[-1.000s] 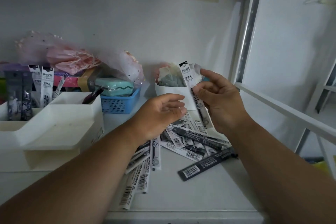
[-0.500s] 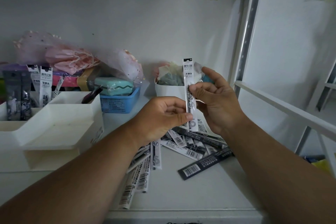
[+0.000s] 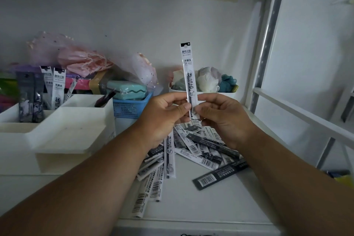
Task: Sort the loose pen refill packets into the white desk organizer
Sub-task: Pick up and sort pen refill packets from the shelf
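Note:
A white pen refill packet (image 3: pixel 188 71) stands upright in the middle of the view, above the shelf. My left hand (image 3: pixel 162 119) and my right hand (image 3: pixel 223 119) both pinch its lower end between thumb and fingers. Below them a loose pile of refill packets (image 3: pixel 199 147), white and dark grey, lies on the white shelf. The white desk organizer (image 3: pixel 72 126) stands at the left, with several packets (image 3: pixel 57 84) upright in its back compartments.
A blue mesh basket (image 3: pixel 130 107) with a teal case sits behind the organizer. Pink plastic bags (image 3: pixel 82 59) lie at the back left. A white tub (image 3: pixel 216 96) of cloth items stands behind my hands. A metal shelf post (image 3: pixel 268 44) and a rail (image 3: pixel 306 115) border the right side.
The right hand turned the white packet upright and raised it. The left hand came up from the pile and took hold of its lower end too.

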